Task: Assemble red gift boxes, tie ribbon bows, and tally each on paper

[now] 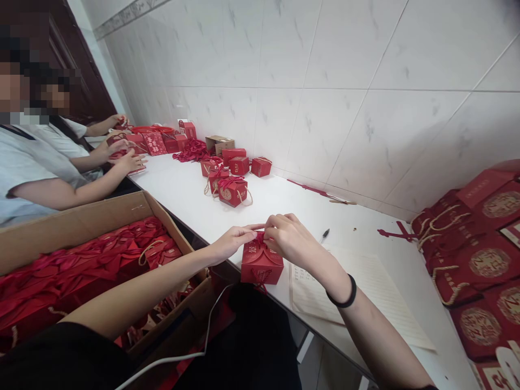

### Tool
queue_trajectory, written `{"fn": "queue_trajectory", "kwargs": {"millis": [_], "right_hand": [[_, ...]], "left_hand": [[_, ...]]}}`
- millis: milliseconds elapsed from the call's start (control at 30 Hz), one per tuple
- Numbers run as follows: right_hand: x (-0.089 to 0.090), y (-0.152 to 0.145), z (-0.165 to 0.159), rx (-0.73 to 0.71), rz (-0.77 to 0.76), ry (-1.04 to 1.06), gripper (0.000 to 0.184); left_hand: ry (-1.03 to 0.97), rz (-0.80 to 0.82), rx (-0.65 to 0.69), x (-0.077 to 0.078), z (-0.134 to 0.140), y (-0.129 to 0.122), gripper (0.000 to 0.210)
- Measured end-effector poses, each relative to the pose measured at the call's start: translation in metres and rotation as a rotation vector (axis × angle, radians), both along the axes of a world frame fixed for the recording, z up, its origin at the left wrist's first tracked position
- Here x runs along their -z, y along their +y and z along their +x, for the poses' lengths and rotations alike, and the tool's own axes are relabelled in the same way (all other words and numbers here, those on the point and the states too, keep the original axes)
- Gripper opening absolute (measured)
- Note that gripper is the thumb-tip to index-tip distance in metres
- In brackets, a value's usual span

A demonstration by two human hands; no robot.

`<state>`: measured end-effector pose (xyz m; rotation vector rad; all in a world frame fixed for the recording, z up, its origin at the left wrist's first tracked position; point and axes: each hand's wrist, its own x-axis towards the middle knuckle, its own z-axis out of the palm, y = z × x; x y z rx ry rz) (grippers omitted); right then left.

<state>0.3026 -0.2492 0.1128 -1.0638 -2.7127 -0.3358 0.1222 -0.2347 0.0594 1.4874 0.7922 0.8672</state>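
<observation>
A small red gift box point(262, 266) with gold print stands at the table's near edge, in front of my body. On its top is a dark red ribbon point(260, 236). My left hand point(234, 241) reaches in from the left, its fingertips closed at the ribbon. From the right, my right hand point(286, 234) bends over the box top, thumb and fingers pinching the ribbon; the fingertips are partly hidden. Right of the box lies an open notebook point(365, 281) with handwriting, and a black pen point(325, 235) rests by its top edge.
Several red boxes point(233, 191) with rope handles stand farther back, near a pile of ribbons point(192, 150). A cardboard carton point(162, 208) full of red boxes is at my left. Red gift bags point(483, 262) fill the right side. Co-workers' hands point(130, 160) handle red items at far left.
</observation>
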Motion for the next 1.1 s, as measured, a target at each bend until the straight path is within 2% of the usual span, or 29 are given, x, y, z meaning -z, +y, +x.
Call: {"fn": "queue_trajectory", "kwargs": {"millis": [367,667,833,867,933,1033,1100], "right_hand": [[-0.002,-0.001,0.004,-0.056,-0.030,0.029,0.019],[-0.009,-0.003,0.007,-0.002,-0.101,-0.044,0.014],[-0.012,-0.005,0.012,0.003,-0.137,-0.017,0.007],[-0.011,-0.004,0.012,0.013,-0.180,0.018,0.008],[-0.010,-0.003,0.013,0.074,-0.302,0.094,0.021],[-0.006,0.001,0.012,0.190,-0.514,0.155,0.046],[-0.003,0.004,0.011,0.189,-0.653,0.197,0.053]], "left_hand": [[0.284,0.276,-0.042,-0.004,-0.009,0.000,0.041],[0.558,0.579,-0.162,-0.008,-0.027,-0.004,0.033],[0.678,0.674,-0.224,-0.014,-0.026,-0.017,0.027],[0.691,0.667,-0.241,-0.016,-0.025,-0.019,0.024],[0.697,0.571,-0.261,-0.022,-0.020,-0.023,0.024],[0.667,0.280,-0.218,-0.027,-0.014,-0.025,0.037],[0.623,0.122,-0.175,-0.028,-0.012,-0.023,0.039]]}}
